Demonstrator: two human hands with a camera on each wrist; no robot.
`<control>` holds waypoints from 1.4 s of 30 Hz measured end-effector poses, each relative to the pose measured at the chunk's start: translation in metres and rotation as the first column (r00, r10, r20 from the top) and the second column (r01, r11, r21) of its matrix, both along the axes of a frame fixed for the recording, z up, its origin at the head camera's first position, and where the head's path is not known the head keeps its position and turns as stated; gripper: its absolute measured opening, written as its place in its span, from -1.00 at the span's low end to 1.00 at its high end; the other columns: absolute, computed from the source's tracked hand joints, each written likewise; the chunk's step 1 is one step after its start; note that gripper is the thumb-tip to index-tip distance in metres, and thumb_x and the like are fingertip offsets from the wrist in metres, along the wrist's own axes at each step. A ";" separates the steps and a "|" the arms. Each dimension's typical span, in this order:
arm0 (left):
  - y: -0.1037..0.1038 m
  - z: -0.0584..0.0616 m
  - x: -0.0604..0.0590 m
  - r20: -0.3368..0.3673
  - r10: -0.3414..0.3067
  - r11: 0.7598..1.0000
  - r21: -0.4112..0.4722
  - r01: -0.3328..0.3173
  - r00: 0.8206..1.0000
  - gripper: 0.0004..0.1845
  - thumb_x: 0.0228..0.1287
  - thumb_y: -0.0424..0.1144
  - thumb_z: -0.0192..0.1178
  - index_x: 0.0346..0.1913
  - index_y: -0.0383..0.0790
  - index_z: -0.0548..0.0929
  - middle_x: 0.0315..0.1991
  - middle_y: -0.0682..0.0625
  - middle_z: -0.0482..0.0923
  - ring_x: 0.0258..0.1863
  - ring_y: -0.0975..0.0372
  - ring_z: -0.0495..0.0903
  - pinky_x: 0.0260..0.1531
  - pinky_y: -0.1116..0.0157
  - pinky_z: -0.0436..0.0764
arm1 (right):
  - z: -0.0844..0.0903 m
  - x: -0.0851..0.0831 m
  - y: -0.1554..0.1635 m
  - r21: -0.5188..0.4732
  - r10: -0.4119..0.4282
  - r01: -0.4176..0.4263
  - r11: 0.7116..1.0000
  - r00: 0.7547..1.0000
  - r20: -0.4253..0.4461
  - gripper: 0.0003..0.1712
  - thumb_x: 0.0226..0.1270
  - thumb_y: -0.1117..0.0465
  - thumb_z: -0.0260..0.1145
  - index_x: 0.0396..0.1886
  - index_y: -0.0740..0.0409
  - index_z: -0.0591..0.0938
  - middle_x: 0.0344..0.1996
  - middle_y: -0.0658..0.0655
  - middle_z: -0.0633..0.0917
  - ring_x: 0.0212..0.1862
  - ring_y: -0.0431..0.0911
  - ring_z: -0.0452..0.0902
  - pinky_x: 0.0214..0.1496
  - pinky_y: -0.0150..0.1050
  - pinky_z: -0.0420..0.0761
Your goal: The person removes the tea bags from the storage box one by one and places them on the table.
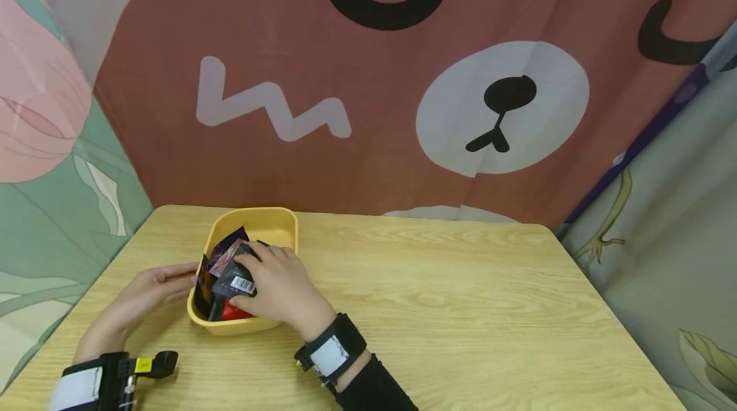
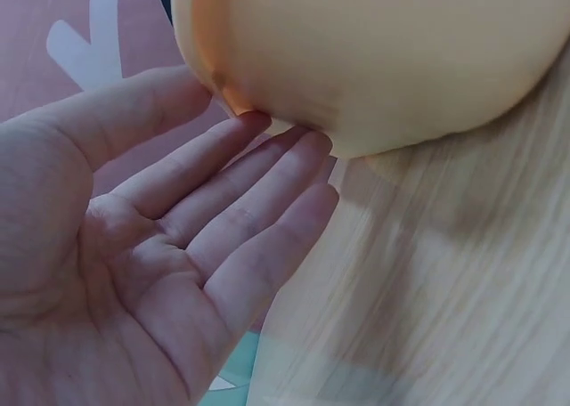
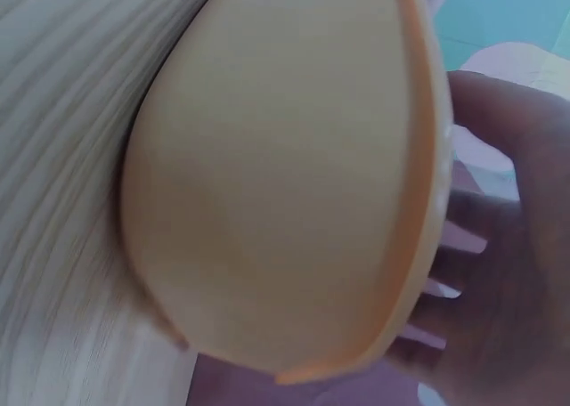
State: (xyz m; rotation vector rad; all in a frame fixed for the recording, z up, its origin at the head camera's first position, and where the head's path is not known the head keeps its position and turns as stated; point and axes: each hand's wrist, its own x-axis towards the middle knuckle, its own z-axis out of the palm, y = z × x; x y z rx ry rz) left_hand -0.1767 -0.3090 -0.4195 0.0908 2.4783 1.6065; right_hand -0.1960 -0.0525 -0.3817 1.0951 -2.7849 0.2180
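A yellow plastic tub stands on the wooden table, filled with several foil packets. My right hand reaches into it from the near side. Its fingers lie over a dark packet with a barcode label, and the thumb curls under that packet's near edge. A red packet shows just below the thumb. My left hand lies flat beside the tub's left wall. In the left wrist view its straight fingers touch the tub. The right wrist view shows the tub's outer wall and my right hand, blurred, over the rim.
Printed cloth panels hang close behind the table and on both sides. The tabletop stretches bare wood to the right of the tub. Both wrists wear black straps with cameras.
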 end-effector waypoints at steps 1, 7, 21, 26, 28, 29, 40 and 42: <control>0.000 0.000 0.000 0.000 0.003 1.000 0.007 -0.003 1.000 -0.36 0.52 -0.19 0.09 0.35 -0.71 0.24 0.28 -0.51 0.32 -0.13 0.55 0.56 -0.07 0.39 0.66 | 0.000 -0.002 0.002 -0.010 0.013 -0.013 1.000 1.000 0.008 -0.19 0.24 -0.38 0.28 0.43 -0.22 0.41 0.46 -0.02 0.30 0.38 -0.08 0.30 0.42 -0.16 0.32; -0.003 0.001 -0.002 0.013 0.011 0.999 0.053 -0.012 1.000 -0.36 0.52 -0.20 0.09 0.37 -0.69 0.22 0.29 -0.51 0.32 -0.13 0.50 0.59 -0.08 0.35 0.68 | 0.003 -0.018 0.020 -0.097 0.056 -0.050 0.994 0.996 0.062 -0.23 0.28 -0.29 0.32 0.45 -0.22 0.40 0.50 -0.02 0.24 0.42 -0.06 0.21 0.50 -0.13 0.19; -0.007 -0.001 -0.004 0.049 0.030 0.996 0.085 -0.034 0.998 -0.34 0.51 -0.19 0.11 0.37 -0.70 0.21 0.29 -0.47 0.35 -0.13 0.51 0.58 -0.07 0.29 0.69 | 0.005 -0.056 0.066 -0.303 -0.078 0.126 0.945 0.983 0.167 -0.29 0.28 -0.15 0.41 0.38 -0.08 0.49 0.47 0.07 0.30 0.42 0.01 0.23 0.47 -0.02 0.24; -0.009 -0.003 -0.005 0.040 0.010 0.993 0.120 -0.015 0.999 -0.34 0.52 -0.24 0.09 0.36 -0.74 0.16 0.29 -0.49 0.32 -0.12 0.54 0.56 -0.06 0.32 0.68 | -0.004 -0.070 0.077 -0.284 -0.120 0.165 0.945 0.978 0.169 -0.27 0.27 -0.15 0.42 0.38 -0.03 0.49 0.45 0.13 0.33 0.42 0.05 0.24 0.46 0.01 0.25; -0.009 -0.004 -0.005 0.048 0.011 0.993 0.119 -0.016 0.999 -0.34 0.52 -0.24 0.09 0.37 -0.74 0.16 0.31 -0.50 0.29 -0.12 0.54 0.56 -0.06 0.31 0.68 | -0.009 -0.075 0.080 -0.258 -0.125 0.165 0.952 0.978 0.167 -0.27 0.26 -0.14 0.43 0.38 -0.01 0.49 0.44 0.15 0.34 0.41 0.07 0.26 0.45 0.02 0.27; -0.009 -0.003 -0.005 0.052 0.009 0.993 0.115 -0.015 0.999 -0.34 0.52 -0.23 0.08 0.37 -0.74 0.16 0.31 -0.50 0.29 -0.12 0.54 0.55 -0.06 0.31 0.68 | -0.011 -0.077 0.082 -0.239 -0.122 0.161 0.958 0.978 0.167 -0.26 0.25 -0.14 0.43 0.38 -0.01 0.49 0.43 0.16 0.35 0.39 0.08 0.27 0.44 0.02 0.28; -0.001 -0.004 -0.004 0.066 0.029 0.994 0.107 -0.036 0.997 -0.33 0.50 -0.18 0.12 0.39 -0.67 0.20 0.31 -0.48 0.31 -0.11 0.47 0.60 -0.03 0.29 0.68 | -0.026 -0.113 0.097 -0.047 -0.135 0.150 0.988 0.962 0.237 -0.25 0.25 -0.11 0.45 0.39 -0.01 0.48 0.45 0.18 0.32 0.43 0.10 0.20 0.49 0.01 0.18; 0.000 -0.004 -0.004 0.073 0.033 0.994 0.099 -0.041 0.997 -0.32 0.50 -0.17 0.12 0.39 -0.66 0.21 0.32 -0.47 0.31 -0.11 0.47 0.59 -0.03 0.28 0.68 | -0.026 -0.118 0.098 -0.025 -0.135 0.146 0.989 0.960 0.247 -0.25 0.24 -0.10 0.45 0.39 0.01 0.48 0.44 0.20 0.32 0.44 0.11 0.20 0.49 0.00 0.19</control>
